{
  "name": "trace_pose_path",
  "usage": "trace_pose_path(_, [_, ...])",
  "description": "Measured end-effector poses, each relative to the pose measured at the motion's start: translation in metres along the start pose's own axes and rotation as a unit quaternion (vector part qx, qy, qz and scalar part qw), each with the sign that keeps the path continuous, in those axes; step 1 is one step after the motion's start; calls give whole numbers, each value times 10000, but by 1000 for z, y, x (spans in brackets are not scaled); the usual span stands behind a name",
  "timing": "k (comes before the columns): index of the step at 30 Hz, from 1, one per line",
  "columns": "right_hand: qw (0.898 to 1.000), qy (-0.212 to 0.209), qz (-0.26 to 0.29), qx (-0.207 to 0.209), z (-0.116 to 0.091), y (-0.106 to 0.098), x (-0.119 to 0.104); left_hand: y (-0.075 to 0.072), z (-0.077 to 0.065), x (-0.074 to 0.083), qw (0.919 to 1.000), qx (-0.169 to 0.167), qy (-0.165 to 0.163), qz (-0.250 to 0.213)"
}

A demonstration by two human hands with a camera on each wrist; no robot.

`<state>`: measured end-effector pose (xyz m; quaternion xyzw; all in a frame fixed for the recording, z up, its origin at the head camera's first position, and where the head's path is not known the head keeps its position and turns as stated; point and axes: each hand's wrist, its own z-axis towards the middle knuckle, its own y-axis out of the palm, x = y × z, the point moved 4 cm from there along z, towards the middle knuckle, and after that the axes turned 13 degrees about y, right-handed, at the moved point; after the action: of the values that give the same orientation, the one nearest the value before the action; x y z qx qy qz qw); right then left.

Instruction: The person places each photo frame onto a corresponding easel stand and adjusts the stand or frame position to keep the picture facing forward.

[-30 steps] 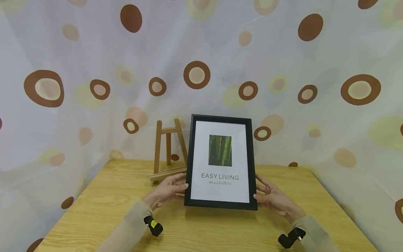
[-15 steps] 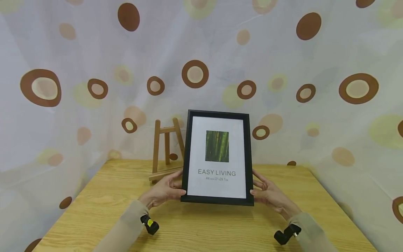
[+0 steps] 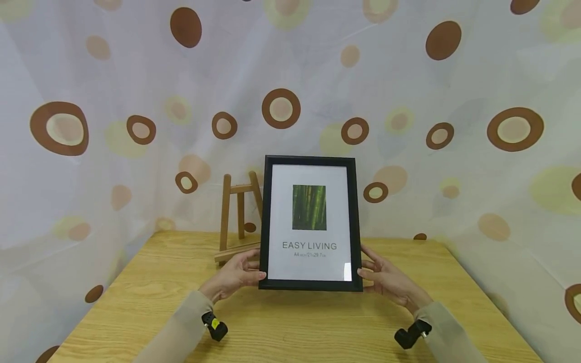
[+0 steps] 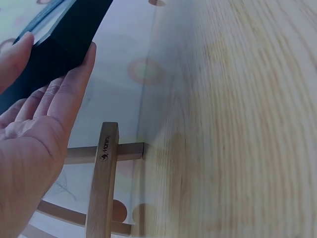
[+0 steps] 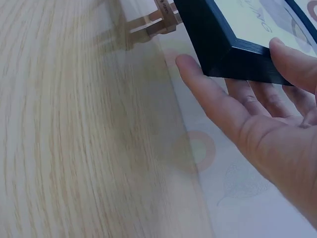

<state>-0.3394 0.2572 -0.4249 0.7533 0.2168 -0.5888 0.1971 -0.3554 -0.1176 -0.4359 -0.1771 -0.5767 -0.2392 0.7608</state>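
A black picture frame [image 3: 309, 222] with a white sheet, a green bamboo picture and the words EASY LIVING is held up above the table, its face toward me. My left hand [image 3: 233, 276] grips its lower left side, thumb on the front edge and fingers behind. On the lower right side my right hand [image 3: 392, 280] holds it the same way; in the right wrist view the fingers [image 5: 267, 96] reach under the frame's side. Behind and left of the frame stands a small wooden easel [image 3: 225, 212], its right part hidden by the frame. The left wrist view shows the easel [image 4: 102, 178] below my left hand.
The wooden table [image 3: 290, 327] reaches back to a pale curtain [image 3: 390, 60] with brown and yellow spots, which also hangs at both sides. Each sleeve carries a small black camera mount [image 3: 215, 326] at the wrist.
The picture frame has risen a little and shifted left, in both hands, and now covers more of the easel. It also stands less tilted sideways. Both hands keep their hold.
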Motion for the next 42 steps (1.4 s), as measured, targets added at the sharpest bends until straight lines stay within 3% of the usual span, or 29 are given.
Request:
trace_pose_path(6, [9995, 181, 249, -78, 5, 3, 6, -2, -3, -1, 9999, 67, -22, 140])
trace_pose_path(14, [10000, -90, -25, 18, 9, 4, 3, -7, -3, 0, 9994, 139, 48, 328])
trace_pose_path(20, [9993, -137, -123, 319, 15, 4, -1, -12, -3, 5, 9979, 339, 127, 531])
trace_pose_path(24, [9984, -213, -113, 507, 19, 6, -3, -14, -3, 10, 9972, 283, 260, 640])
trace_pose_path(33, [9976, -270, -158, 619, 29, 13, -1, -18, -15, 18, 9961, -59, 191, 861])
trace_pose_path(42, [9973, -295, -62, 673, 41, 22, -7, -27, -22, 20, 9933, 158, 389, 1073])
